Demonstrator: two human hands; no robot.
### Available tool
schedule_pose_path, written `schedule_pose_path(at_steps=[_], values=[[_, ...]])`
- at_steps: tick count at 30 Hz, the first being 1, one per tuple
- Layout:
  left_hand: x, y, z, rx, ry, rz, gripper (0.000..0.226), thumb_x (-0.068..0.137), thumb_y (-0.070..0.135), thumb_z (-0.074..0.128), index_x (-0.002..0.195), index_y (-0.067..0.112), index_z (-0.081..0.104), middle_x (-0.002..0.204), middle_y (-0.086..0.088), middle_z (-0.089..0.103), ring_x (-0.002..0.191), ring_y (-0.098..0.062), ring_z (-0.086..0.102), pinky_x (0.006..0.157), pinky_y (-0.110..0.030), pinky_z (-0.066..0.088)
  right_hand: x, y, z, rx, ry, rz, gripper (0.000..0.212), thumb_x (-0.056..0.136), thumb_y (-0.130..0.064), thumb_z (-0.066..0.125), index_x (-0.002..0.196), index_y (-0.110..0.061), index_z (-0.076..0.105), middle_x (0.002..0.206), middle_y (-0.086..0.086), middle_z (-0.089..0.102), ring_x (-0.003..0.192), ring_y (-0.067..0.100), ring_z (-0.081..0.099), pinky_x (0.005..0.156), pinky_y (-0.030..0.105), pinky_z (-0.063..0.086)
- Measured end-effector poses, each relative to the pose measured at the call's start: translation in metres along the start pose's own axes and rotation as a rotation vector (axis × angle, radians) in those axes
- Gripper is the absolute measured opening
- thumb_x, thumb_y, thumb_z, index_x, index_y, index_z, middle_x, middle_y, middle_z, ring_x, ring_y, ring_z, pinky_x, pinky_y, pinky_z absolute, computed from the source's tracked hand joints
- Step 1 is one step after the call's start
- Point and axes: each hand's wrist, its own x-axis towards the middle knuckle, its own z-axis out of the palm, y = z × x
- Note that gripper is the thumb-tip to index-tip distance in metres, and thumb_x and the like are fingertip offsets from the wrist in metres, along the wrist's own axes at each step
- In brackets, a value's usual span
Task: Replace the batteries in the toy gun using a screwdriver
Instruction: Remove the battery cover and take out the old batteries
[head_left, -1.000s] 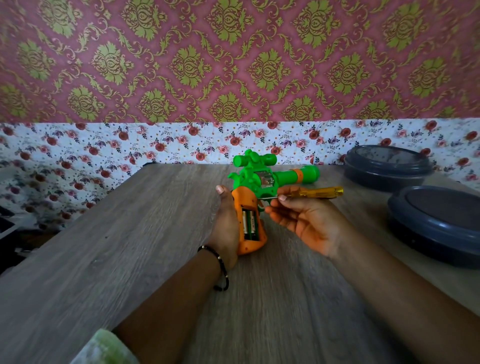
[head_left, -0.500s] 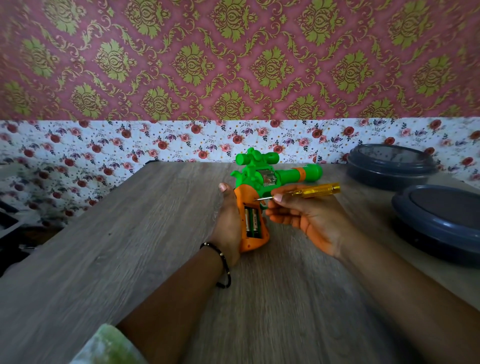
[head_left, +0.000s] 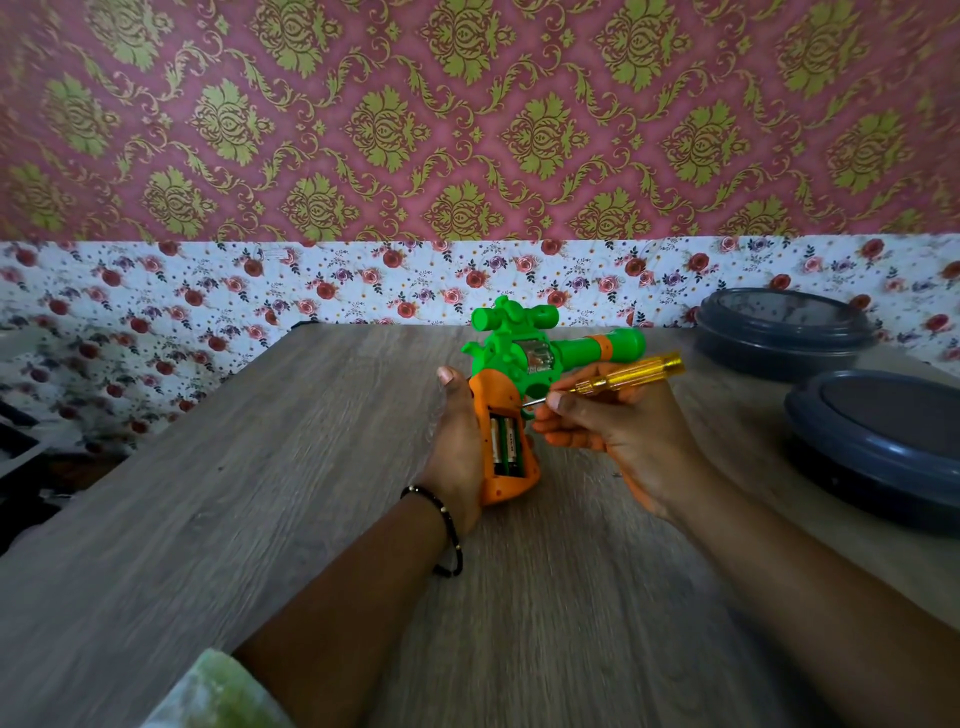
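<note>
Meanwhile screwdriver (head_left: 621, 378) tip has risen off toy gun (head_left: 519, 395) grip

Both hands over the table: left hand (head_left: 457, 447) curled in grip, right hand (head_left: 618, 431) pinching.

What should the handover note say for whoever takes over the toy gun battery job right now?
Left hand: grips the toy gun by its orange handle, held over the wooden table.
Right hand: pinches the yellow screwdriver, tip against the top of the handle.
Done: battery compartment is open, no cover on it; two batteries sit inside.
Left: cannot tell whether these cells are old or new; swap them if old, then refit and screw down the cover. The cover is not clearly in view.
Two grey containers sit at right.
</note>
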Motion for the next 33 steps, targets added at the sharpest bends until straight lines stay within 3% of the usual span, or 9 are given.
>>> schedule_pose_path(at_steps=[4,7,9,12,15,20,25,28,33], values=[[-0.006,0.004,0.005,-0.002,-0.025,-0.001,0.088,0.09,0.072,0.003,0.145,0.016,0.045,0.133,-0.017,0.06,0.117,-0.025,0.06,0.101,-0.045,0.043,0.0,0.003,0.004,-0.082,0.01,-0.039,0.016,0.082,0.007,0.061,0.074,-0.007,0.06,0.071,0.015,0.068,0.064,0.018,0.069,0.061,0.03,0.059],[-0.007,0.004,0.007,-0.031,-0.029,0.013,0.086,0.092,0.069,0.002,0.142,0.015,0.048,0.121,-0.011,0.067,0.103,-0.013,0.062,0.091,-0.04,0.046,0.0,0.006,0.008,-0.16,0.015,-0.093,0.018,0.081,0.007,0.063,0.071,-0.008,0.061,0.071,0.016,0.067,0.062,0.017,0.068,0.058,0.029,0.059],[-0.007,0.005,0.007,-0.032,-0.01,0.008,0.087,0.092,0.07,0.002,0.138,0.015,0.051,0.104,-0.007,0.07,0.09,-0.016,0.065,0.082,-0.036,0.049,0.001,0.01,0.007,-0.211,0.031,-0.121,0.02,0.079,0.006,0.065,0.069,-0.012,0.062,0.07,0.015,0.067,0.064,0.022,0.068,0.06,0.035,0.059],[-0.008,0.005,0.007,-0.011,0.025,0.011,0.083,0.092,0.07,0.002,0.115,0.018,0.063,0.099,-0.007,0.07,0.089,-0.019,0.065,0.087,-0.036,0.047,0.002,0.016,0.006,-0.338,0.079,-0.201,0.019,0.075,-0.01,0.073,0.066,-0.025,0.066,0.07,0.012,0.069,0.069,0.029,0.068,0.064,0.046,0.058],[-0.009,0.006,0.007,0.0,0.046,-0.001,0.079,0.092,0.07,0.003,0.098,0.021,0.065,0.098,-0.008,0.07,0.089,-0.021,0.065,0.086,-0.033,0.048,0.002,0.02,0.007,-0.452,0.095,-0.281,0.007,0.071,-0.027,0.069,0.067,-0.03,0.064,0.068,0.005,0.068,0.068,0.024,0.068,0.064,0.051,0.056],[-0.009,0.005,0.007,0.002,0.058,-0.013,0.071,0.098,0.063,0.011,0.102,0.016,0.064,0.089,-0.011,0.067,0.075,-0.021,0.062,0.075,-0.029,0.048,-0.001,0.022,0.012,-0.551,0.153,-0.366,0.008,0.074,-0.031,0.068,0.068,-0.027,0.063,0.066,-0.003,0.068,0.064,0.013,0.066,0.062,0.046,0.055],[-0.009,0.003,0.008,0.057,0.103,0.021,0.049,0.103,0.047,0.03,0.136,0.016,0.051,0.121,-0.022,0.065,0.081,-0.025,0.066,0.074,-0.035,0.053,-0.002,0.022,0.017,-0.64,0.185,-0.413,0.012,0.075,-0.03,0.065,0.07,-0.019,0.065,0.063,0.001,0.069,0.06,0.014,0.066,0.06,0.037,0.054],[-0.009,0.003,0.007,0.079,0.138,0.057,0.04,0.104,0.038,0.033,0.135,0.018,0.05,0.113,-0.02,0.064,0.074,-0.023,0.066,0.069,-0.034,0.053,-0.002,0.022,0.019,-0.698,0.206,-0.429,0.019,0.074,-0.031,0.064,0.068,-0.013,0.064,0.06,0.004,0.068,0.057,0.018,0.064,0.056,0.032,0.049],[-0.011,0.004,0.009,0.107,0.168,0.057,0.035,0.104,0.034,0.035,0.126,0.016,0.055,0.112,-0.024,0.063,0.086,-0.028,0.062,0.068,-0.033,0.052,-0.004,0.021,0.024,-0.796,0.227,-0.485,0.021,0.076,-0.032,0.063,0.069,-0.011,0.065,0.057,0.006,0.067,0.054,0.022,0.064,0.052,0.033,0.047]])
